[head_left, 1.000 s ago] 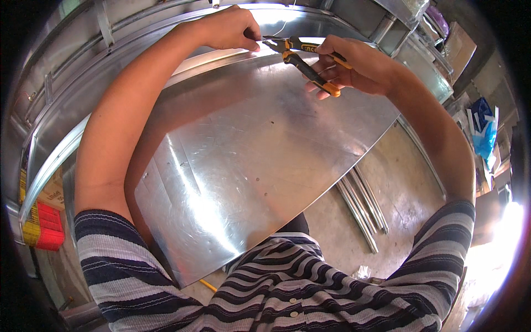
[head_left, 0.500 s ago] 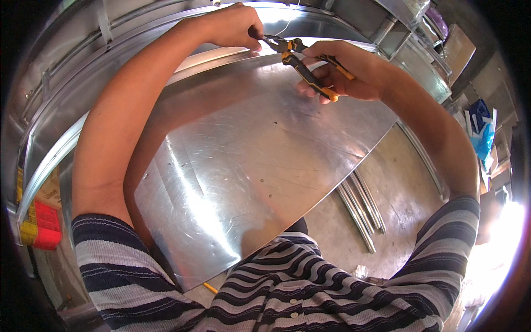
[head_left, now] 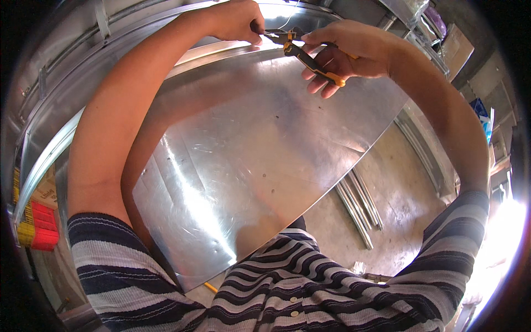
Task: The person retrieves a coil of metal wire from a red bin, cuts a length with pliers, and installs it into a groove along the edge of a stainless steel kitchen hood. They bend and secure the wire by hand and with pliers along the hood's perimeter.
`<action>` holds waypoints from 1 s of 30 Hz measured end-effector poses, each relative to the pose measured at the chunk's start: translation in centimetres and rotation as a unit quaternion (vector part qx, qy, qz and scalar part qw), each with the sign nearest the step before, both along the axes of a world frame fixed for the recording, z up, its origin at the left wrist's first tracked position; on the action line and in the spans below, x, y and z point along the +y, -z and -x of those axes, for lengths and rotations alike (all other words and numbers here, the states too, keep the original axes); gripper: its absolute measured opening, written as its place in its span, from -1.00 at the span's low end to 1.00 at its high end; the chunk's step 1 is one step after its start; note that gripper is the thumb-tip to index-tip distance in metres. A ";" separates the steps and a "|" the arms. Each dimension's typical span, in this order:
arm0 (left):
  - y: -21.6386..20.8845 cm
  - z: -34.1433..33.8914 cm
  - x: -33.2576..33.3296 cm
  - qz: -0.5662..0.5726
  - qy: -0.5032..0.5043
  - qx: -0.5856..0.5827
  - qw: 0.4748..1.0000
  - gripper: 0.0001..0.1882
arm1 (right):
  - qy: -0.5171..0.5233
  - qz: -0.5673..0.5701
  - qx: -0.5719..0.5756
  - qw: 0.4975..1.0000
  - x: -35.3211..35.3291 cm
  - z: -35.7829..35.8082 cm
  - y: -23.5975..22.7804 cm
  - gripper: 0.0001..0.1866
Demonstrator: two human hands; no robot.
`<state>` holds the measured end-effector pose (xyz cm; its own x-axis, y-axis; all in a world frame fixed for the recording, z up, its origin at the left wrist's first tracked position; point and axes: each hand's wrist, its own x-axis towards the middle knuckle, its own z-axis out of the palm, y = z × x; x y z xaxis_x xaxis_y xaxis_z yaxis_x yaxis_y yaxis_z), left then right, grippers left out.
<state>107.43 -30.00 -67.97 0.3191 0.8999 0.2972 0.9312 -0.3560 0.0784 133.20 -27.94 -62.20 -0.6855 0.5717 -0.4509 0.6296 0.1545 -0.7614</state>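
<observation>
My right hand (head_left: 354,47) holds a pair of pliers (head_left: 315,65) with black and orange handles, over the far edge of a shiny metal sheet (head_left: 221,149). The handles are spread apart, and the lower fingers reach around beneath them. The pliers' jaws point left, to the fingertips of my left hand (head_left: 238,23). That hand is closed in a pinch at the far side of the sheet; what it grips is hidden. A thin pale wire (head_left: 289,19) rises behind the jaws.
Metal framing (head_left: 102,22) curves along the far left. Several metal tubes (head_left: 357,205) lie on the floor (head_left: 387,182) right of the sheet. A red and yellow package (head_left: 41,227) is at the left. A cardboard box (head_left: 456,50) stands at the far right.
My right hand has moved up and slightly right with the pliers, its lower fingers opening a little from the handle. My left hand has shifted slightly farther away, still pinched.
</observation>
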 end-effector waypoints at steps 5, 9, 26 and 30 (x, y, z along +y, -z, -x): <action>0.6 0.6 0.4 -0.028 0.035 -0.034 0.998 -0.78 | -0.019 -0.033 -0.052 0.998 -0.5 0.5 -1.7 -0.54; 0.3 0.2 0.1 -0.018 0.024 -0.026 0.999 -0.76 | -0.034 -0.073 -0.079 0.994 -0.8 0.6 -2.2 -0.55; -0.2 0.6 -0.7 0.057 0.006 -0.041 0.998 -0.62 | -0.088 -0.420 -0.158 0.889 -0.8 0.6 -1.3 -0.54; -0.3 0.9 -0.6 0.071 0.005 -0.043 0.997 -0.60 | -0.113 -0.484 -0.185 0.848 -0.5 0.5 -1.3 -0.53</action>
